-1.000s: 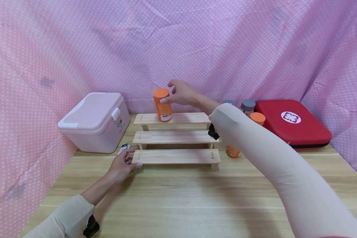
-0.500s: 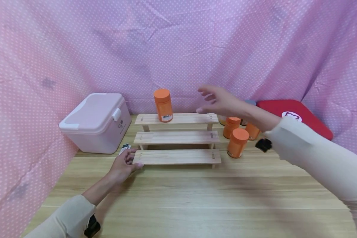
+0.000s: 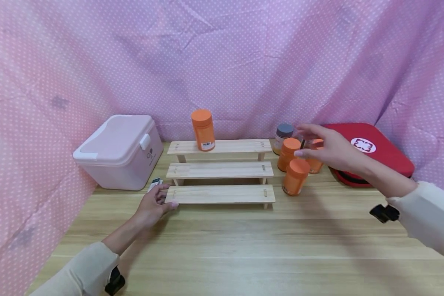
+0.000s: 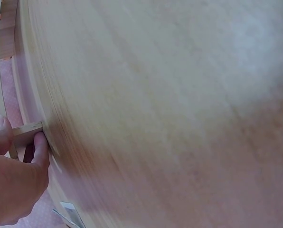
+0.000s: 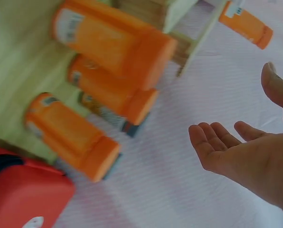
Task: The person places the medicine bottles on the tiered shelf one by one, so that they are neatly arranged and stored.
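A three-step wooden display rack (image 3: 222, 194) stands on the table. My left hand (image 3: 152, 206) grips the left end of its lowest step; in the left wrist view, thumb and fingers (image 4: 41, 151) pinch around the step's end and leg. One orange bottle (image 3: 203, 130) stands upright on the top step, left of its middle. My right hand (image 3: 334, 150) hovers with parted fingers over the bottle group at the rack's right, holding nothing. Below it are a front orange bottle (image 3: 296, 177), another orange bottle (image 3: 287, 157), a third orange bottle (image 3: 315, 165) partly hidden, and a grey-capped bottle (image 3: 281, 137).
A pale pink lidded box (image 3: 118, 154) sits left of the rack, with a small printed packet (image 3: 155, 183) near my left hand. At the right lies a red first-aid case (image 3: 388, 160), partly behind my right forearm. Pink dotted cloth (image 3: 222, 61) hangs behind the wooden table (image 3: 214, 250).
My right hand has let go of the orange bottle on the top step and moved right, over the other bottles. The left hand stays on the rack.
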`<action>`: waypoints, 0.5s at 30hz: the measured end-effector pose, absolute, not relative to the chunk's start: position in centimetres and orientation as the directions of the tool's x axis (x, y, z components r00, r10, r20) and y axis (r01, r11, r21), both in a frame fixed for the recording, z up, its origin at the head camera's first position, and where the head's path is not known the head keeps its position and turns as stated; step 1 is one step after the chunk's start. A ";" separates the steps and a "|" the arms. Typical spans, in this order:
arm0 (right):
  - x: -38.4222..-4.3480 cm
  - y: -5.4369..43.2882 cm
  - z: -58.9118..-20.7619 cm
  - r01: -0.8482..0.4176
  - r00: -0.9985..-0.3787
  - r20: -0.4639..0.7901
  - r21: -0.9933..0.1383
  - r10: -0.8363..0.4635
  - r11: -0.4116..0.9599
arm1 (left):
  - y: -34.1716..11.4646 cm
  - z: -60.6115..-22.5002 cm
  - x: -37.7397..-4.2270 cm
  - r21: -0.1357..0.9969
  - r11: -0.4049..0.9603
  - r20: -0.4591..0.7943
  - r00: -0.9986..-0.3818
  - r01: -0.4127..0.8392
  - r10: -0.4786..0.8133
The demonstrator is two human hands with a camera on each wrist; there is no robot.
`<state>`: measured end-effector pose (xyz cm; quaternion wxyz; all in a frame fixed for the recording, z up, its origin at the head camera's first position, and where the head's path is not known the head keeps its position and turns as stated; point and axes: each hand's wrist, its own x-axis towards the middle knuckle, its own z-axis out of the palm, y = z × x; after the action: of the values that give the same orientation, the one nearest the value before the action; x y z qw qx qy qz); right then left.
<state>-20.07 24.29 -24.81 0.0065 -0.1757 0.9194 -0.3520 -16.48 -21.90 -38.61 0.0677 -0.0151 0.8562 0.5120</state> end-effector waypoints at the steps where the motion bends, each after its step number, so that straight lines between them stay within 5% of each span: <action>1: -19.9 24.7 -25.2 -0.313 -0.941 0.109 -0.645 -0.321 0.697 | -21.9 -38.6 -16.5 0.875 0.475 -0.131 -0.990 -0.094 0.045; 15: -19.1 26.8 -30.6 -0.299 -0.944 0.093 -0.649 -0.317 0.700 | -21.9 -38.7 -16.5 0.887 0.454 -0.117 -0.992 -0.084 0.045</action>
<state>-19.06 26.79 -30.58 0.0130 -0.1671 0.9218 -0.3497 -16.53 -21.92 -38.74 0.0617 -0.0114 0.8504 0.5224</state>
